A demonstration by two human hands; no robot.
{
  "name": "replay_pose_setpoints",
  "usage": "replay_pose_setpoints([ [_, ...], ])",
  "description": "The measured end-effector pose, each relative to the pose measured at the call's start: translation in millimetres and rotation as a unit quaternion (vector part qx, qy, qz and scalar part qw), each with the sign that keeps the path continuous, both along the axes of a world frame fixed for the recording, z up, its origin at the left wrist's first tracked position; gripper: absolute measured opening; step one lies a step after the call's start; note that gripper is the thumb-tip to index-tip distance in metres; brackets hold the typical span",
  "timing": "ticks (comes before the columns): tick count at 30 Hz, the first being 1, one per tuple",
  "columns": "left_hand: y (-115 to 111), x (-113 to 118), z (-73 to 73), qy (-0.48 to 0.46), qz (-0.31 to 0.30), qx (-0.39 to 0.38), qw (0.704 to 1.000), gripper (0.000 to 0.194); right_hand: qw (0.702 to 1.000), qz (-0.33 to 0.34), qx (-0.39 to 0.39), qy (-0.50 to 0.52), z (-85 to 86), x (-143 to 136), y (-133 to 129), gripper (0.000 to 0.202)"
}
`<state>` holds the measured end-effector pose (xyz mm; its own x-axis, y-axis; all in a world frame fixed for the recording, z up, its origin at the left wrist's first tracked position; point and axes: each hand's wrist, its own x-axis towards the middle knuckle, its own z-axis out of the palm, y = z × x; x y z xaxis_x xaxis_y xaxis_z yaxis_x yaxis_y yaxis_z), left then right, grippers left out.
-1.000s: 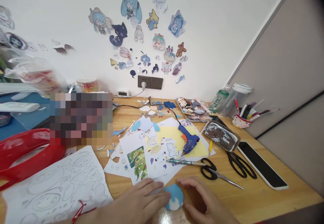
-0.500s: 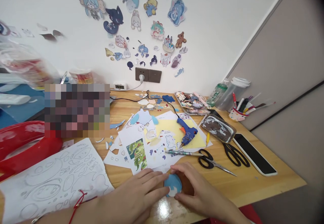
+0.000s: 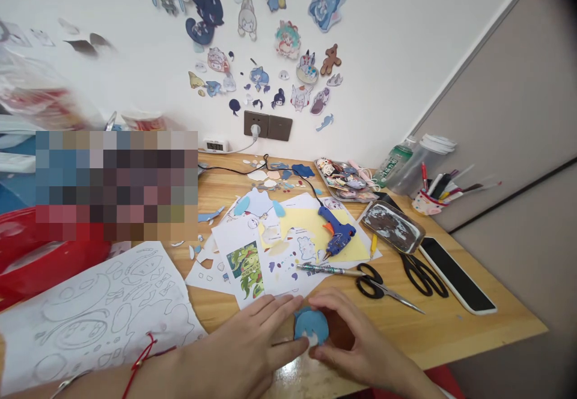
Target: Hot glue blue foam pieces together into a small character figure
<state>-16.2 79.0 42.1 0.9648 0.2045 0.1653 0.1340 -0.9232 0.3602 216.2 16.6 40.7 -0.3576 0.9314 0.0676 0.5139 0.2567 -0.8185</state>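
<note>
A small rounded blue piece with a white part at its lower edge [image 3: 312,325] sits between my two hands near the table's front edge. My left hand [image 3: 252,342], with a red string on its wrist, grips the piece from the left, fingers over its edge and thumb at the white part. From the right, my right hand [image 3: 351,339] holds it between curved fingers and thumb. Just beyond lie white paper sheets [image 3: 252,237] with a green printed picture [image 3: 246,270] and small cut-out shapes.
A blue glue gun [image 3: 338,234] lies on yellow paper, its cord running back. To the right are scissors [image 3: 383,288], black-handled scissors [image 3: 424,276], a phone [image 3: 457,276], a brown-stained tray [image 3: 392,226] and a pen cup [image 3: 430,202]. A drawn sheet [image 3: 99,309] lies left.
The view has shifted slightly. My left fingers have moved up along the blue piece, with the thumb now at its lower edge. The piece has turned a little between my hands.
</note>
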Motion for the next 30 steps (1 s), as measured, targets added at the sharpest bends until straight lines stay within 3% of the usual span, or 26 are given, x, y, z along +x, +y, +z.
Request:
replay_pose_setpoints([
  [4, -0.4, 0.3, 0.3, 0.022, 0.001, 0.002, 1.0, 0.056, 0.985, -0.084, -0.067, 0.134, -7.3, -7.5, -5.5, 0.027],
  [7, 0.1, 1.4, 3.7, 0.042, 0.004, -0.001, 0.999, 0.054, 0.962, -0.132, -0.106, 0.212, -7.8, -13.0, -4.6, 0.022],
  [12, 0.6, 2.0, 8.3, 0.058, 0.005, -0.005, 0.998, 0.052, 0.951, -0.208, -0.07, 0.216, 3.6, 3.4, -0.2, 0.021],
  [15, 1.1, 2.4, 11.8, 0.057, 0.006, -0.002, 0.998, 0.05, 0.966, -0.22, -0.091, 0.1, 10.5, 26.9, -2.2, 0.024],
  [18, 2.2, 3.2, 15.4, 0.05, 0.002, 0.006, 0.999, 0.049, 0.972, -0.198, -0.044, -0.122, 17.1, 46.2, -2.3, 0.021],
  [20, 2.9, 3.6, 16.4, 0.05, -0.003, 0.015, 0.999, 0.048, 0.951, -0.187, 0.039, -0.244, 23.2, 54.0, 5.1, 0.018],
  [23, 2.8, 3.5, 16.4, 0.044, 0.002, 0.032, 0.999, 0.052, 0.906, -0.173, 0.166, -0.349, 33.2, 62.2, 32.5, 0.021],
  [25, 2.4, 3.2, 17.1, 0.03, 0.002, 0.044, 0.999, 0.052, 0.877, -0.117, 0.224, -0.409, 35.9, 67.6, 57.9, 0.037],
  [27, 2.6, 3.0, 18.8, 0.021, -0.001, 0.055, 0.998, 0.049, 0.847, -0.044, 0.241, -0.471, 33.3, 73.0, 82.7, 0.051],
  [30, 4.4, 2.2, 19.5, -0.002, 0.0, 0.078, 0.997, 0.043, 0.827, 0.026, 0.251, -0.502, 23.9, 79.5, 109.2, 0.049],
])
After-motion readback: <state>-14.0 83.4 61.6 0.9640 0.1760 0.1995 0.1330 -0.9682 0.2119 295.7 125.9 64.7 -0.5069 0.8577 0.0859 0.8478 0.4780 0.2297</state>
